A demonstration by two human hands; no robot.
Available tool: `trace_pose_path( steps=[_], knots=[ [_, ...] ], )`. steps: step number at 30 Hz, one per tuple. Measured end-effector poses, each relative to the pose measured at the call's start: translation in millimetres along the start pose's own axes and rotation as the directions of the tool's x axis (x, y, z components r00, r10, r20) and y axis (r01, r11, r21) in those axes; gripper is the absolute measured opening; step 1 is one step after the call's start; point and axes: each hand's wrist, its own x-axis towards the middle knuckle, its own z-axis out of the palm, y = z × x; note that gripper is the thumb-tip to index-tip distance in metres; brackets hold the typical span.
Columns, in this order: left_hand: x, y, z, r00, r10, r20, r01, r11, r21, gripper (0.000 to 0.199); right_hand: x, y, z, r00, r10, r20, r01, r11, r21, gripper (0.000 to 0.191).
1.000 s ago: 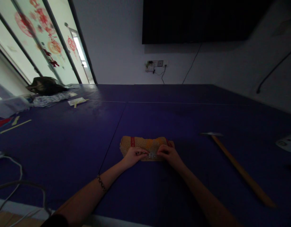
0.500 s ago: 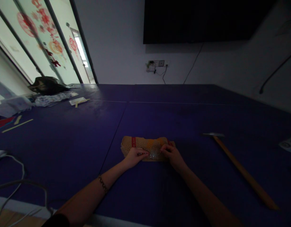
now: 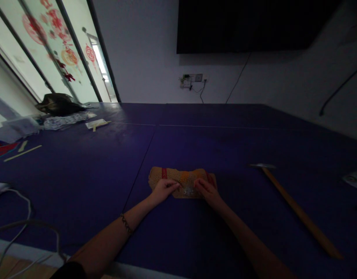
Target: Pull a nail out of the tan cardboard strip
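A flat tan piece dotted with small holes (image 3: 155, 177), with red bands and orange patches, lies on the purple tabletop in front of me. On its lower middle sit small clear, shiny bits (image 3: 188, 191), too small to name. My left hand (image 3: 164, 190) rests over its left part, thumb and fingertips pinched together. From the right, my right hand (image 3: 206, 190) reaches over its other end, also in a pinch near the shiny bits. Whatever either pinch holds is too small or hidden to tell.
A hammer (image 3: 300, 213) with a long wooden handle lies to the right. White and grey cables (image 3: 26, 217) curl at the left edge. Farther back left are a black bag (image 3: 59, 104), plastic packaging (image 3: 65, 121) and yellow strips (image 3: 23, 153). A pale object (image 3: 354, 179) lies far right.
My right hand has shifted slightly left over the tan piece. My left fingertips have drawn back a little to the left. The tan piece stays nearly in place.
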Motion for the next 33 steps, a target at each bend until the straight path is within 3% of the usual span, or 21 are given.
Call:
trace_pose_path(
  steps=[6, 10, 14, 19, 24, 27, 29, 33],
  knots=[
    [2.0, -7.3, -1.8, 0.995, -0.050, -0.082, 0.041, 0.993, -0.108, 0.052, -5.6, -5.1, 0.4, 0.991, -0.006, 0.132, 0.021, 0.993, -0.117, 0.022],
    [2.5, -6.1, 0.9, 0.998, -0.054, -0.036, 0.048, 0.988, -0.149, 0.053, -5.4, -4.9, 2.6, 0.990, -0.025, 0.142, 0.044, 0.990, -0.133, 0.010],
    [2.3, -4.0, 4.5, 1.000, -0.029, 0.005, 0.030, 0.986, -0.165, 0.054, -4.5, -4.6, 1.4, 0.991, -0.038, 0.129, 0.051, 0.994, -0.101, 0.019],
    [0.4, -6.1, 5.9, 0.999, -0.013, -0.044, 0.006, 0.988, -0.153, 0.051, -2.4, -2.9, -7.0, 0.997, -0.024, 0.077, 0.027, 0.999, -0.029, 0.034],
    [-2.3, -1.7, 3.9, 1.000, -0.003, -0.031, 0.001, 0.998, -0.059, 0.037, -0.7, 2.2, -9.0, 0.999, 0.025, 0.036, -0.027, 0.999, 0.044, 0.055],
    [-3.2, 1.5, 5.0, 0.999, -0.017, 0.033, 0.016, 1.000, 0.008, 0.023, -0.1, 3.5, -7.0, 0.999, 0.037, 0.035, -0.039, 0.998, 0.057, 0.055],
    [-3.8, 2.0, 7.6, 0.998, -0.029, 0.060, 0.026, 0.999, 0.047, 0.025, 0.4, 3.7, -6.4, 0.999, 0.040, 0.029, -0.041, 0.998, 0.051, 0.054],
    [-6.7, 0.2, 14.9, 0.997, -0.053, 0.053, 0.047, 0.992, 0.115, 0.018, 1.7, 2.8, -7.1, 0.999, 0.029, 0.025, -0.029, 1.000, 0.001, 0.049]
  ],
)
